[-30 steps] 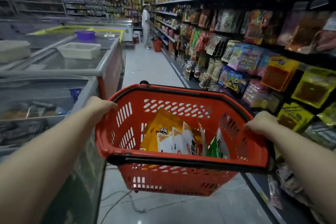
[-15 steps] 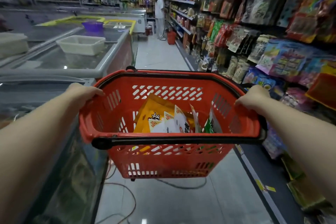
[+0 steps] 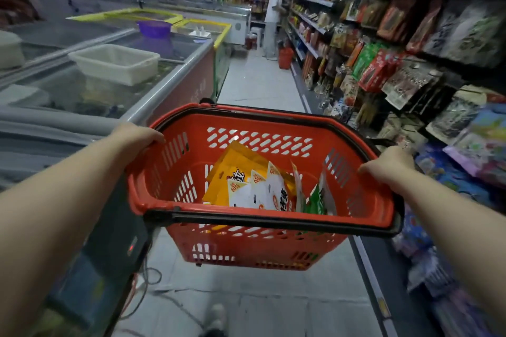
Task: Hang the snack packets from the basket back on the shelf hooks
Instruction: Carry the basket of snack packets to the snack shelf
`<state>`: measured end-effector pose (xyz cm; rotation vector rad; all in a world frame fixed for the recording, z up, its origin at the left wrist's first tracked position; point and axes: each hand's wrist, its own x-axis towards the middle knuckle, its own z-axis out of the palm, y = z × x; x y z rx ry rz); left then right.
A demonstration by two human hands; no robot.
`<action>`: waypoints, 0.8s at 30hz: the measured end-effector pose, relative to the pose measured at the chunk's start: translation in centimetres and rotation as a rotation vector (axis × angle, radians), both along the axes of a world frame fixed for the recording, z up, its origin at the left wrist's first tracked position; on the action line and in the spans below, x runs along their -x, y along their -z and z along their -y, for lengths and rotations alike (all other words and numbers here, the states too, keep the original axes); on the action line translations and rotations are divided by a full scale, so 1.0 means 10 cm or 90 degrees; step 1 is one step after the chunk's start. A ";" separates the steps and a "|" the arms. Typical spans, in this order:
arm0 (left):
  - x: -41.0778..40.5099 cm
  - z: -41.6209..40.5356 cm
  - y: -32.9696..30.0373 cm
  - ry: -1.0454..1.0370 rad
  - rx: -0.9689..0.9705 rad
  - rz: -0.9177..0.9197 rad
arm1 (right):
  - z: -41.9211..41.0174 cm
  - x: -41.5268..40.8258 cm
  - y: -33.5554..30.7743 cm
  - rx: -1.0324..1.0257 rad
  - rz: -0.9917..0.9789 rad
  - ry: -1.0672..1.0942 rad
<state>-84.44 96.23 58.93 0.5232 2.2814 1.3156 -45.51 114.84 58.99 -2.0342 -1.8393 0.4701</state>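
I carry a red plastic basket (image 3: pixel 169 200) in front of me, above the aisle floor. My left hand (image 3: pixel 137 135) grips its left rim and my right hand (image 3: pixel 388 165) grips its right rim. Inside lie several snack packets: an orange one (image 3: pixel 232 164), white ones with orange corners (image 3: pixel 262 191) and a green one (image 3: pixel 317 200). The shelf (image 3: pixel 410 68) with hooks full of hanging packets runs along the right side of the aisle.
Chest freezers (image 3: pixel 169 85) with glass lids line the left, with a white tub (image 3: pixel 117 61) and a purple bowl (image 3: pixel 154 28) on top. A person in white (image 3: pixel 272 18) stands far down the aisle beside a red bucket (image 3: pixel 285 57). Cables trail on the floor at bottom left.
The view has moved forward along the aisle and tipped down. The basket sits lower and more level in view. Both hands keep the same hold on its rims.
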 end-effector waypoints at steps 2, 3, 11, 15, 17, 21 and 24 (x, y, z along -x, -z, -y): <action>0.22 -0.48 0.01 0.017 0.011 -0.010 | -0.46 0.21 0.01 0.002 0.014 0.007; 0.33 -0.74 0.01 0.025 0.012 -0.014 | -0.69 0.32 0.02 0.009 0.010 0.013; 1.32 -2.90 -0.25 0.060 0.022 -0.007 | -2.59 1.22 -0.20 0.049 -0.011 0.049; 1.68 -3.89 -0.37 0.061 -0.002 -0.008 | -3.50 1.59 -0.27 0.047 -0.056 0.065; 1.87 -4.40 -0.38 0.053 -0.014 -0.006 | -4.01 1.80 -0.29 0.040 -0.051 0.062; 2.29 -5.51 -0.36 0.048 0.007 -0.036 | -5.20 2.19 -0.25 0.052 -0.044 0.047; 2.63 -6.38 -0.30 0.033 0.004 -0.061 | -6.18 2.49 -0.24 0.076 -0.033 0.014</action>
